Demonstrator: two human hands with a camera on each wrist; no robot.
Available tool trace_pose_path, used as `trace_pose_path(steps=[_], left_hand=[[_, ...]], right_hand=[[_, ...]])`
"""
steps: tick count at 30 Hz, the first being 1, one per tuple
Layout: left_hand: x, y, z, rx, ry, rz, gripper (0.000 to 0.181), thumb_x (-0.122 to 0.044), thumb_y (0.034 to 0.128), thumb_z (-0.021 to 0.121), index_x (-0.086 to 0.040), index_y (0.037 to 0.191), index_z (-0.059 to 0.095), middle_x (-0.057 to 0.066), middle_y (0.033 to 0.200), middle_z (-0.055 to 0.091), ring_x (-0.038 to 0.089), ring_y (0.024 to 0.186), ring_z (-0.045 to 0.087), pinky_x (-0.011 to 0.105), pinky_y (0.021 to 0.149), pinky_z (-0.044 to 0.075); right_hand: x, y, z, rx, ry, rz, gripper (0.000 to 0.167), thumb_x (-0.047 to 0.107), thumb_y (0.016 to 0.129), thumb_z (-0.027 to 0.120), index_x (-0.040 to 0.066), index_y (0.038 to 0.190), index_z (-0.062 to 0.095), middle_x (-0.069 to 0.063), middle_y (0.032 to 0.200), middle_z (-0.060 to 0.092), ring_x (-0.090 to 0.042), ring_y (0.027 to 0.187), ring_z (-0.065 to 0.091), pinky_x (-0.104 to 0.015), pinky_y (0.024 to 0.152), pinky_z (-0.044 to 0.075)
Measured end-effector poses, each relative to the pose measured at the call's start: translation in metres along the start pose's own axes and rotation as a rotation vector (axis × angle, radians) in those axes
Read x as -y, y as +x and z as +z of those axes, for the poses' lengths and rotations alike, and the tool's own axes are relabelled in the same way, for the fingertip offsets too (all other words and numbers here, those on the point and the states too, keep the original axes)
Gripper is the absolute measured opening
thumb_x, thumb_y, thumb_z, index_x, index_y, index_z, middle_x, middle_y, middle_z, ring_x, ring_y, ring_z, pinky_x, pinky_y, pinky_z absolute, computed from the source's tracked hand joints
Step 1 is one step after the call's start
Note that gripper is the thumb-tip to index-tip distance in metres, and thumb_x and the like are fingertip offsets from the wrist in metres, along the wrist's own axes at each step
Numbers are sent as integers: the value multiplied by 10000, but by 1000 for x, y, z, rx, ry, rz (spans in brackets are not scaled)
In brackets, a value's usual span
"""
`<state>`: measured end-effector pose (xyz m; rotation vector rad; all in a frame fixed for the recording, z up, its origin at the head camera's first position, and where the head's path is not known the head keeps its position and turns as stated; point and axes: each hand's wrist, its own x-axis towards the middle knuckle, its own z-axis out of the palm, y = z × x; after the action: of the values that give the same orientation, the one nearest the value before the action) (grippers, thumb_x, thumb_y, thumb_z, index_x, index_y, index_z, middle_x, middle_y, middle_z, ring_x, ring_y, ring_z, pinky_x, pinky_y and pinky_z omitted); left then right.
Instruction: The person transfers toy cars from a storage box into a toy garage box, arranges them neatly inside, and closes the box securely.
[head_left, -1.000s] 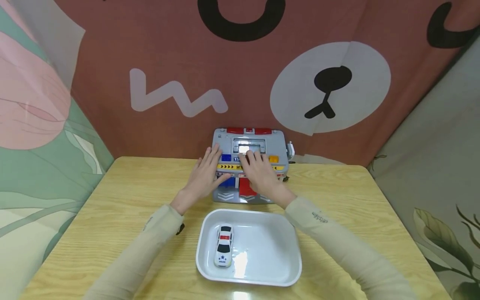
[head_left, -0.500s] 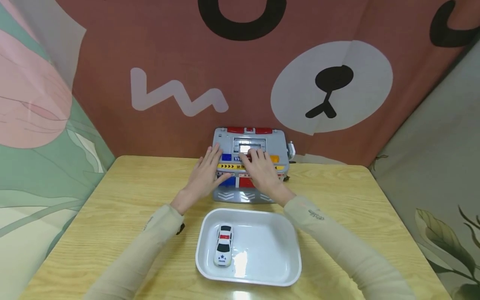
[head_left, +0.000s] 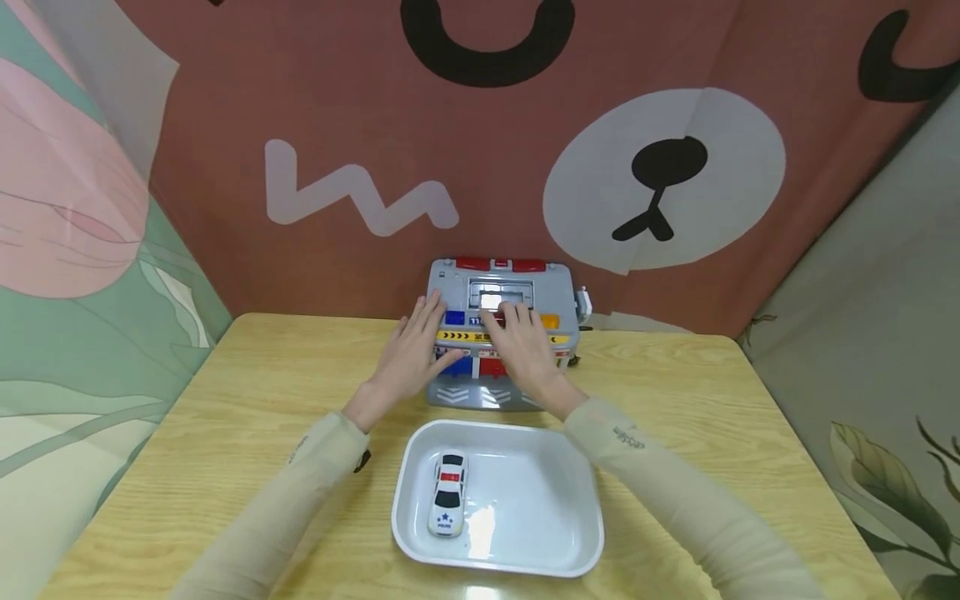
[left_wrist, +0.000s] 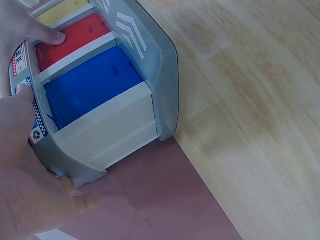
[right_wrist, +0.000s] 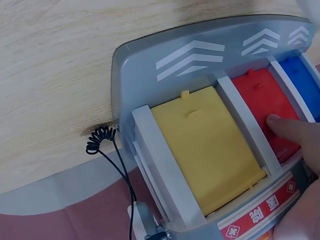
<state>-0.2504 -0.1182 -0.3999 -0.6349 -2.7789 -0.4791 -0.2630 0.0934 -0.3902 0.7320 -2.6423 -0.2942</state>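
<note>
A grey toy garage [head_left: 555,292] with red lights on its roof stands at the back of the table. On its front are a blue door [left_wrist: 95,85], a red door [right_wrist: 257,97] and a yellow door [right_wrist: 205,145], all closed. My left hand [head_left: 408,354] rests on the garage's left side, fingers stretched over the roof and thumb along the upper front edge. Bent over the roof's front are the fingers of my right hand [head_left: 525,346]. Its thumb presses the red door, as the right wrist view shows.
A white tray [head_left: 532,508] stands in front of the garage, and a white toy police car [head_left: 447,500] lies in its left part. A black coiled cord [right_wrist: 102,140] hangs at the garage's side. Behind the wooden table [head_left: 675,433] hangs a printed curtain [head_left: 360,275].
The red door stuck out at the front one second ago and has swung shut under my right hand. My left hand has hardly moved. Tray and car stay put.
</note>
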Motion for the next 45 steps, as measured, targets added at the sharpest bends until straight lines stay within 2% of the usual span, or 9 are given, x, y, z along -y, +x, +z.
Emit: trace_pose_path(steps=[7, 12, 16, 20, 25, 30, 34, 38, 45], left_hand=[[1, 1, 2, -8, 0, 3, 858, -600, 937, 467, -69, 1545, 175, 72, 1619, 8, 312, 1464, 55, 588, 1103, 219], [1, 0, 3, -6, -7, -4, 856, -588, 937, 480, -68, 1544, 175, 68, 1620, 8, 282, 1468, 17, 589, 1105, 214], [1, 1, 3, -14, -22, 12, 849, -583, 943, 473, -63, 1544, 174, 75, 1619, 15, 263, 1466, -5, 600, 1100, 211], [3, -2, 3, -10, -23, 10, 851, -581, 943, 478, -57, 1542, 176, 82, 1618, 22, 271, 1465, 0, 608, 1095, 214], [4, -5, 3, 4, -28, -10, 864, -601, 934, 471, -75, 1547, 165, 69, 1619, 15, 263, 1466, -9, 588, 1111, 195], [3, 0, 3, -6, -38, -2, 878, -635, 927, 439, -83, 1550, 157, 64, 1619, 14, 261, 1468, -9, 573, 1122, 179], [3, 2, 1, 2, -52, -1, 882, -616, 933, 453, -85, 1554, 120, 64, 1620, 0, 267, 1468, -17, 574, 1124, 170], [6, 1, 0, 22, -67, -8, 904, -570, 945, 483, -92, 1556, 20, 58, 1620, -39, 283, 1468, -20, 569, 1129, 157], [6, 1, -7, 49, -42, 14, 888, -533, 960, 486, -96, 1555, -8, 72, 1618, -54, 226, 1455, -116, 534, 1149, 97]], right_hand=[[-2, 1, -2, 22, 31, 0, 724, 215, 837, 773, 178, 1442, 378, -166, 1309, 413, -313, 1123, 374, -395, 942, 390], [-3, 1, -4, 43, 87, -18, 827, 432, 790, 779, 143, 1445, 366, -172, 1320, 404, -328, 1134, 377, -440, 960, 376], [-4, -2, -6, 20, 100, -24, 819, 578, 818, 672, 134, 1446, 391, -170, 1319, 412, -329, 1133, 392, -477, 985, 367], [-3, -7, -5, -23, 126, -21, 757, 632, 901, 509, 132, 1456, 384, -161, 1314, 438, -328, 1142, 417, -520, 1050, 304], [-13, -20, -2, -71, 213, 69, 779, 624, 925, 468, 79, 1467, 344, -184, 1360, 428, -361, 1244, 379, -583, 1111, 166], [-41, -39, 0, -42, 356, 165, 797, 552, 921, 551, 69, 1497, 286, -215, 1481, 292, -387, 1349, 254, -561, 1115, 214], [-58, -46, -5, 6, 507, 100, 768, 418, 948, 592, 48, 1517, 233, -216, 1512, 241, -390, 1364, 239, -544, 1087, 296], [-67, -47, -8, 60, 604, 51, 763, 325, 956, 611, 44, 1531, 196, -191, 1549, 195, -375, 1383, 212, -513, 1088, 310], [-72, -46, -11, 90, 640, 40, 762, 282, 958, 616, 52, 1538, 179, -187, 1562, 180, -367, 1395, 201, -510, 1091, 305]])
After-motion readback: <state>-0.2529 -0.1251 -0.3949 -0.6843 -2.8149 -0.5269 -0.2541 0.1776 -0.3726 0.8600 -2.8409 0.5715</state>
